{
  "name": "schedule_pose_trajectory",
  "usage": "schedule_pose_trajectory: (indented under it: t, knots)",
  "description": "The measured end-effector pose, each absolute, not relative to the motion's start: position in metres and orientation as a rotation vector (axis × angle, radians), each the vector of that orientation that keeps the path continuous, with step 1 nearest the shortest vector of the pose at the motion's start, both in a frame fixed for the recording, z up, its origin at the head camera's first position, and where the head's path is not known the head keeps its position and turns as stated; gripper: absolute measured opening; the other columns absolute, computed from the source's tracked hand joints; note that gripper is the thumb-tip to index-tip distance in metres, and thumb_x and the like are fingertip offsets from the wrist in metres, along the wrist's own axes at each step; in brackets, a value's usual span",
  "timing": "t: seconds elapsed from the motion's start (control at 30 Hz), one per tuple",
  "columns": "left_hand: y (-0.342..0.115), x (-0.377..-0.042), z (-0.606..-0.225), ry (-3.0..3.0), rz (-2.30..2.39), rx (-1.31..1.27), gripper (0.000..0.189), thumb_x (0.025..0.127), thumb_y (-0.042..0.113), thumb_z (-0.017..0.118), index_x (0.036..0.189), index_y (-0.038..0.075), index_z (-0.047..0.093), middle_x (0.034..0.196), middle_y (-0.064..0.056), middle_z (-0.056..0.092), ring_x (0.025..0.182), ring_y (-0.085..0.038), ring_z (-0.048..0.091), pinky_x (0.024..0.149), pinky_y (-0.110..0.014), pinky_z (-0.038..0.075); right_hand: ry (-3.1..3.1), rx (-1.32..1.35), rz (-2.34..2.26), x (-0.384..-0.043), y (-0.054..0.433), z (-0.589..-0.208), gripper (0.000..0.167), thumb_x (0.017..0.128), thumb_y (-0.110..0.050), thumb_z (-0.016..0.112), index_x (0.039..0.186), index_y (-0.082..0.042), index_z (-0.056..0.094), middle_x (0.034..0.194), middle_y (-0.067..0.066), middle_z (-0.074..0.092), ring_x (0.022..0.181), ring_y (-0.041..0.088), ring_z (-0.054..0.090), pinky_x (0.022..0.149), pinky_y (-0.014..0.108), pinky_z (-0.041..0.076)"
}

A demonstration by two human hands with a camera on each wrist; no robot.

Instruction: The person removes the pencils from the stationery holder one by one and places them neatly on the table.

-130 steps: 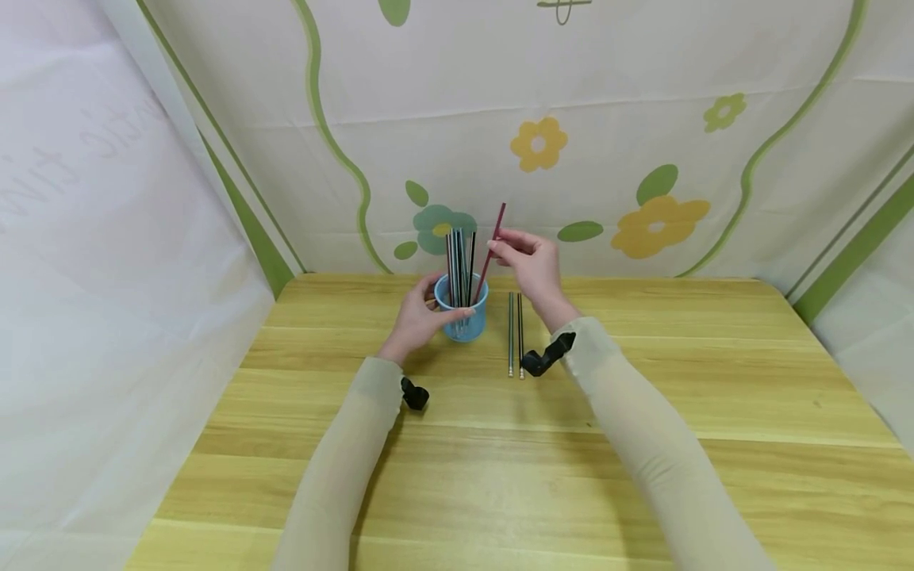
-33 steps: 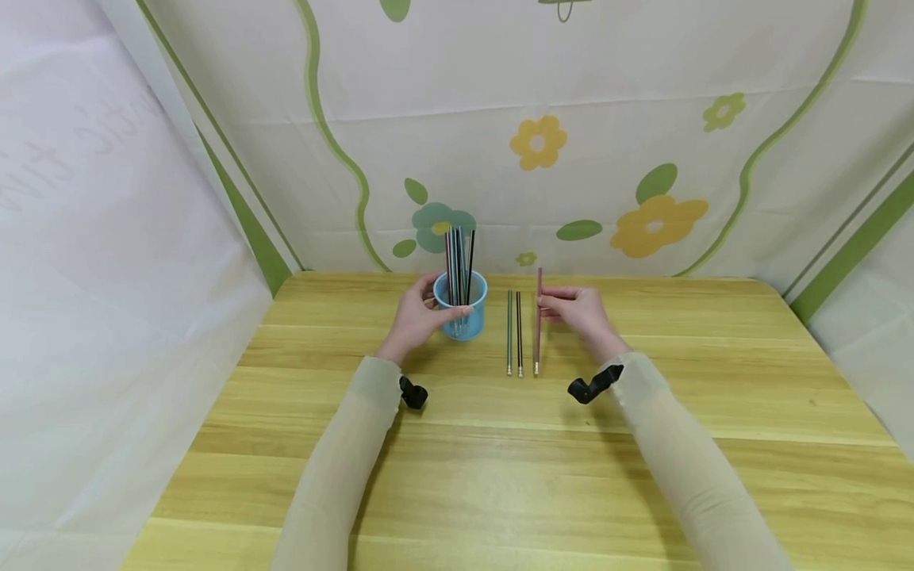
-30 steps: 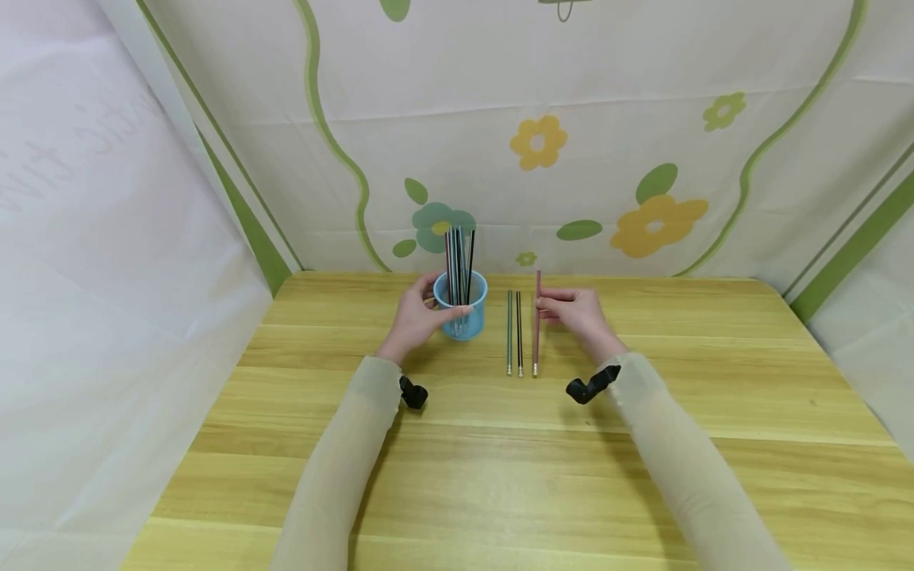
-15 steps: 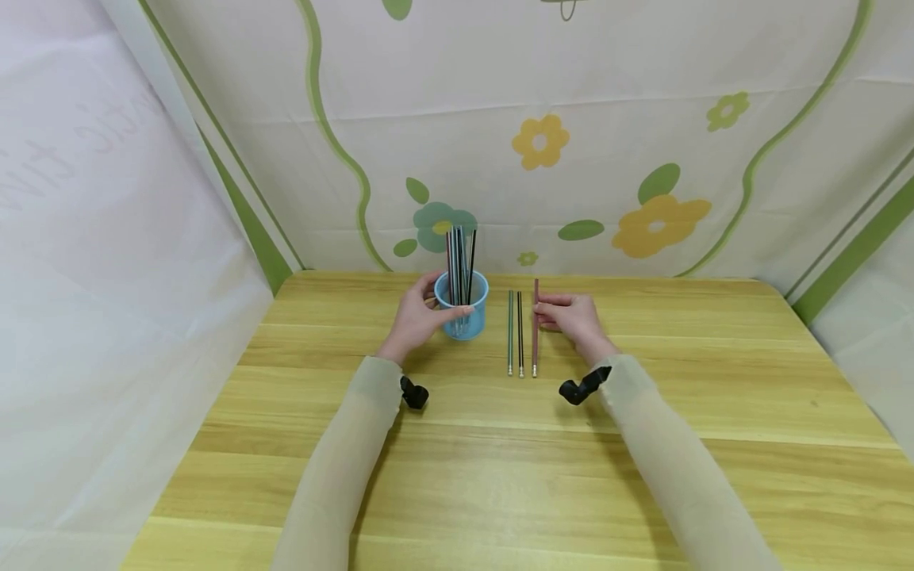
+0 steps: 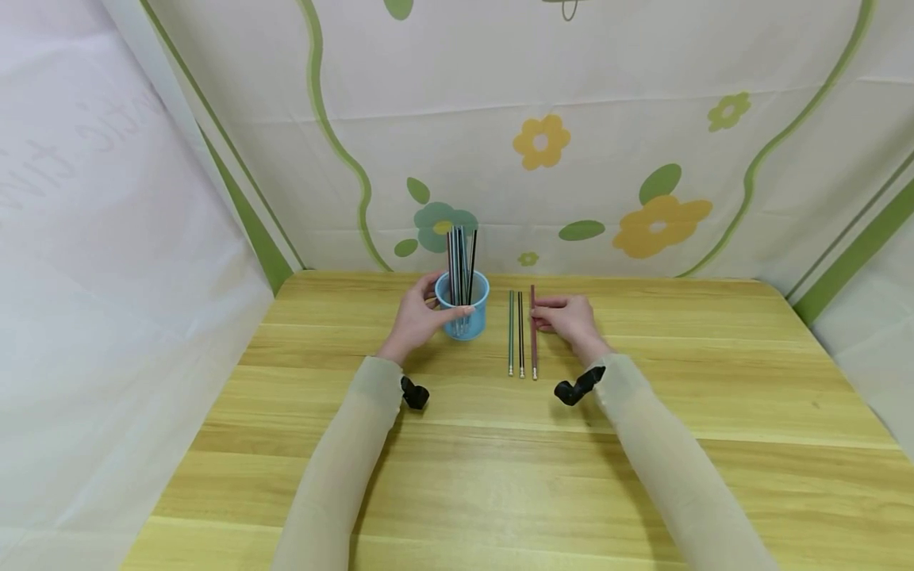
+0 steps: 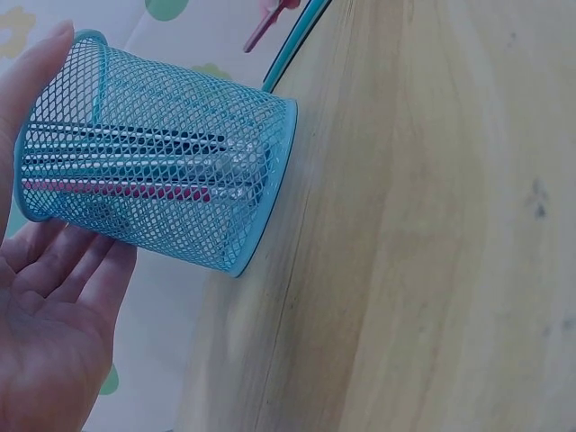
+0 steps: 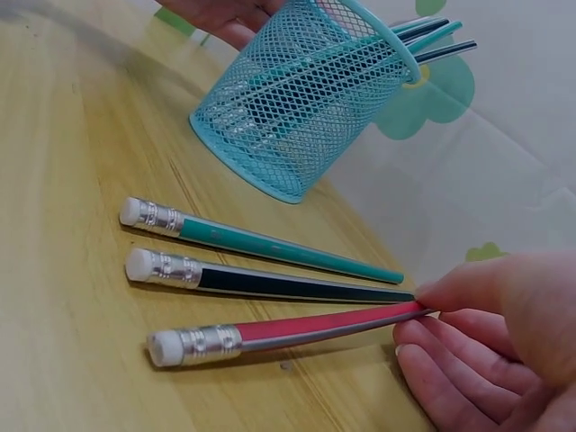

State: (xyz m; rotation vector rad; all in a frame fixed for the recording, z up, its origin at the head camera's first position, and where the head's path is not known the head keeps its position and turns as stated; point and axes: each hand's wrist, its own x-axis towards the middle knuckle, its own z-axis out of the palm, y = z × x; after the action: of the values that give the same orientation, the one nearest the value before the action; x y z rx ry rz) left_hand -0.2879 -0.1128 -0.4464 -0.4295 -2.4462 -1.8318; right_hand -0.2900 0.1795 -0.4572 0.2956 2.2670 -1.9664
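My left hand [image 5: 416, 323] holds a blue mesh pencil cup [image 5: 477, 323] around its side, thumb across the front. Several pencils [image 7: 360, 58] stand in the cup, teal, black and red; their eraser ends show low through the mesh in the left wrist view. Right of the cup a teal pencil [image 5: 510, 333] and a black pencil [image 5: 522, 337] lie side by side, erasers toward me. My right hand [image 5: 571, 319] pinches a red pencil [image 5: 534, 345] near its far end, thumb on top. That pencil lies nearly parallel to the black one, a small gap apart.
The wooden table [image 5: 457, 476] ends at the back against a white curtain [image 5: 443, 143] printed with flowers. Another white curtain [image 5: 107, 317] hangs at the left. A black wrist camera [image 5: 580, 386] sits on the right sleeve.
My right hand drew the red pencil out of the cup, carried it right, and lowered it beside the black pencil, then shifted it slightly left. The left hand kept its hold on the cup.
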Motion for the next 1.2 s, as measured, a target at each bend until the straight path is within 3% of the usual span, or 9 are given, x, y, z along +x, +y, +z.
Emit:
schedule_pose_trajectory:
  t: [0.43,0.73,1.2]
  knots:
    - [-0.1121,-0.2881,-0.4464,-2.431,-1.869,-0.447,0.088,0.08,0.026,0.091,0.151,0.004,0.043,0.142,-0.016,0.054,0.124,-0.033,0.057,0.106,-0.046,0.046,2.366,0.291,-1.896,-0.2918,0.1758,-0.4616,0.029,0.09,-0.002,0.076,0.117,0.007,0.072,0.102,0.021,0.074,0.072,0.015,0.072,0.069,0.028,0.061]
    - [-0.1125,-0.289,-0.4469,-2.425,-1.848,-0.436,0.085,0.078,0.033,0.092,0.147,0.007,0.049,0.135,-0.008,0.058,0.118,-0.024,0.06,0.102,-0.037,0.049,2.432,0.288,-1.842,-0.2921,0.1732,-0.4617,0.026,0.089,-0.002,0.076,0.114,0.006,0.074,0.097,0.02,0.074,0.07,0.017,0.072,0.066,0.026,0.06]
    - [-0.1125,-0.2884,-0.4467,-2.431,-1.84,-0.439,0.083,0.079,0.031,0.091,0.147,0.007,0.049,0.136,-0.009,0.058,0.12,-0.026,0.059,0.104,-0.039,0.048,2.461,0.312,-1.791,-0.2909,0.1714,-0.4599,0.024,0.089,-0.003,0.078,0.112,0.004,0.075,0.097,0.019,0.074,0.072,0.017,0.073,0.066,0.026,0.06]
